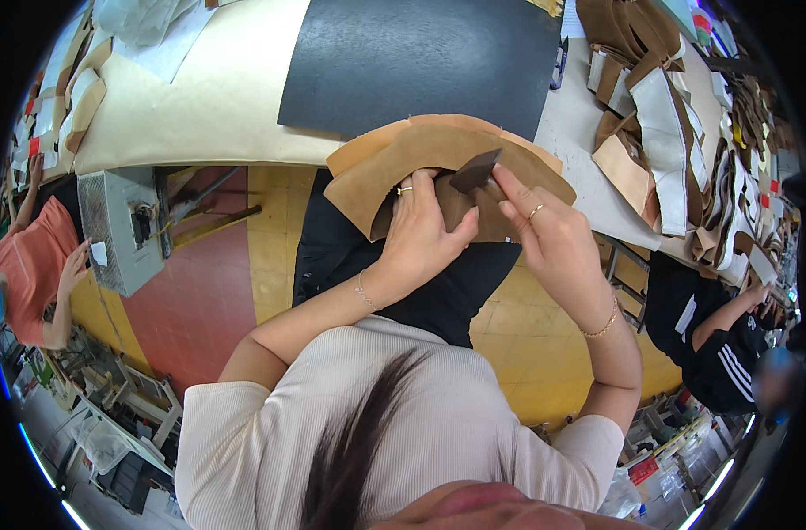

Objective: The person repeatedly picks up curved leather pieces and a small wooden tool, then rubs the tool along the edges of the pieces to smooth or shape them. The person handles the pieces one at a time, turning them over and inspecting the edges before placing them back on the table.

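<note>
Left hand touches curved brown panel at near edge of worktop; right hand grips dark flat piece.

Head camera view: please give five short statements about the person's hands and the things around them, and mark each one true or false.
1. The right hand holds a small dark brown flat piece. True.
2. The left hand is clear of every material. False: the left hand touches the curved brown suede-like piece.
3. A flat black sheet lies on the pale table. True.
4. Only the right hand wears a ring. False: both hands wear one.
5. The person's top is black. False: it is cream and ribbed.
</note>
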Demonstrator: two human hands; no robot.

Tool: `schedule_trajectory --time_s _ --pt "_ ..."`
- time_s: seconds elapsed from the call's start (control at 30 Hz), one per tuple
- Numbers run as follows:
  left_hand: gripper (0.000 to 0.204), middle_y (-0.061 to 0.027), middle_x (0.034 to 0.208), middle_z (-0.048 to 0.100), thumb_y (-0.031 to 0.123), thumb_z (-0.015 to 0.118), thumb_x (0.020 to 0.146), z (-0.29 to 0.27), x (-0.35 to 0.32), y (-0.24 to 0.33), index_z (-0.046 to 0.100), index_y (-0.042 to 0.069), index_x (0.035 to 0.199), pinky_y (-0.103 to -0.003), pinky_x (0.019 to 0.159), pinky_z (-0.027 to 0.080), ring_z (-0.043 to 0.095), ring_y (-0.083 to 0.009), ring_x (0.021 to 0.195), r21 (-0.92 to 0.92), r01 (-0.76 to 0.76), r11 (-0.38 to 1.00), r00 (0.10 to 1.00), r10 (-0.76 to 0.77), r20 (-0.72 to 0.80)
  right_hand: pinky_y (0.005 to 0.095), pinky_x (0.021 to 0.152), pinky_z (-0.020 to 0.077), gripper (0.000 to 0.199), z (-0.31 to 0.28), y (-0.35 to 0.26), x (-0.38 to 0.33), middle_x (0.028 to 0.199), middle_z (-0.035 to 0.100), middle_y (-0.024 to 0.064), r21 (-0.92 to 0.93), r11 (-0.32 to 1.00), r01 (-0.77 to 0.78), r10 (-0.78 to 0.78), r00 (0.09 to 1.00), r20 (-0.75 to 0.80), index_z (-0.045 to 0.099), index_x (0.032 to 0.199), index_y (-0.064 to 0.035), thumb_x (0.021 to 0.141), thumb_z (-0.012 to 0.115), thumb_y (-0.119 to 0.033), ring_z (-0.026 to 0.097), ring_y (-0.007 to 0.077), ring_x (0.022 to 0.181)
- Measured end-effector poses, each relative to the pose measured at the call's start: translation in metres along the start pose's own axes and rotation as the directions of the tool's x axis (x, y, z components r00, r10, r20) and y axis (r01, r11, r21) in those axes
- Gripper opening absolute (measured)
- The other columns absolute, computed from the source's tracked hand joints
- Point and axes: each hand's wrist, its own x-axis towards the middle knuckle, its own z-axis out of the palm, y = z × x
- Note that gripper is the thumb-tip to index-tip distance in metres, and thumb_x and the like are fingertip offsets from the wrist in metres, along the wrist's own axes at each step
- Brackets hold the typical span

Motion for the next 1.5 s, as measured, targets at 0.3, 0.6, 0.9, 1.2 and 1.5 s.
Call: schedule_trajectory --time_s 0.3,0.6,0.9,1.2,1.5 --pt "0.066 -0.025 0.128 0.046 0.022 0.073 0.088 0.002 -0.002 -0.002 0.035 -0.003 0.136 -0.046 0.101 0.042 0.046 -0.039 0.122 -0.003 -0.049 0.999 0.999 0.049 -0.014 0.0394 0.057 0.0529 0.041 0.017 -0.005 -0.018 0.077 0.062 0.0091 0.037 0.998 -0.053 0.052 0.999 0.012 0.062 0.137 -0.0133 0.097 0.064 -0.013 0.065 0.0274 0.066" --pt "0.074 -0.0255 0.131 0.04 0.028 0.076 0.088 0.005 -0.01 -0.012 0.033 -0.005 0.138 -0.045 0.102 0.043 0.046 -0.0413 0.123 0.074 -0.149 0.986 0.986 0.154 -0.069 0.037 0.054 0.0508 0.047 0.007 -0.017 -0.022 0.077 0.059 0.0077 0.053 0.995 0.083 -0.066 0.959 -0.275 0.062 0.139 -0.0167 0.093 0.069 -0.014 0.062 0.024 0.061" --pt "0.086 -0.0271 0.132 0.038 0.03 0.08 0.084 0.007 -0.023 -0.019 0.028 -0.011 0.14 -0.045 0.105 0.043 0.044 -0.0419 0.126 0.131 -0.096 0.987 0.994 0.102 -0.041 0.0357 0.051 0.0484 0.05 0.013 -0.022 -0.031 0.074 0.054 0.0045 0.02 0.996 0.087 -0.076 0.945 -0.318 0.061 0.141 -0.0202 0.092 0.07 -0.016 0.057 0.0213 0.056" --pt "0.082 -0.029 0.125 0.043 0.023 0.08 0.081 0.012 -0.023 -0.02 0.033 -0.011 0.138 -0.048 0.096 0.047 0.052 -0.0458 0.115 0.161 -0.167 0.973 0.976 0.186 -0.115 0.0353 0.051 0.0486 0.051 0.03 -0.023 -0.046 0.075 0.055 0.0048 0.117 0.988 0.1 -0.049 0.924 -0.378 0.062 0.14 -0.0181 0.09 0.071 -0.011 0.057 0.0209 0.057" --pt "0.081 -0.0282 0.126 0.043 0.023 0.081 0.08 0.011 -0.024 -0.022 0.035 -0.01 0.138 -0.048 0.095 0.047 0.053 -0.0447 0.114 0.16 -0.161 0.974 0.978 0.18 -0.106 0.0331 0.053 0.0505 0.058 0.027 -0.03 -0.055 0.078 0.058 0.0049 0.065 0.993 0.096 -0.07 0.944 -0.323 0.061 0.141 -0.0167 0.086 0.073 -0.007 0.059 0.0209 0.059"
